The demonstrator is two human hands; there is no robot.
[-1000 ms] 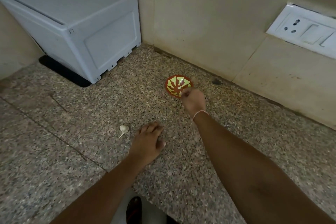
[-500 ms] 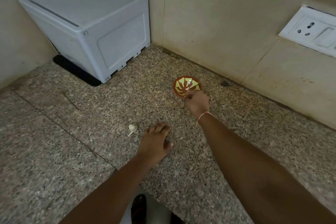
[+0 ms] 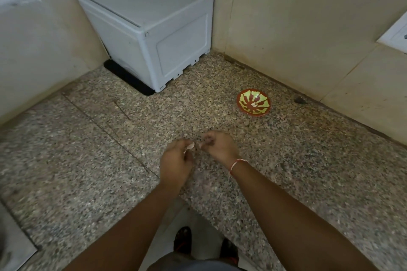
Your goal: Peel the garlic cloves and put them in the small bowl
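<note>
A small red bowl [image 3: 253, 102] with a yellow-green pattern sits on the granite counter [image 3: 88, 160] near the back wall, and a pale peeled clove lies inside it. My left hand [image 3: 176, 163] pinches a whitish garlic clove [image 3: 189, 146] at its fingertips, above the counter's middle. My right hand [image 3: 218, 146] is just to the right of it, fingers curled toward the clove; whether they touch it is blurred. Both hands are in front of the bowl, to its lower left.
A white plastic box [image 3: 152, 26] on a black base stands in the back left corner. Tiled walls carry switch plates [image 3: 396, 35] at the right and upper left. A dark spot [image 3: 299, 100] lies by the wall. The counter's front edge runs below my forearms.
My right hand has drawn back from the bowl to the middle. My left hand has lifted off the counter and picked up the garlic clove that lay to its left. The camera has shifted.
</note>
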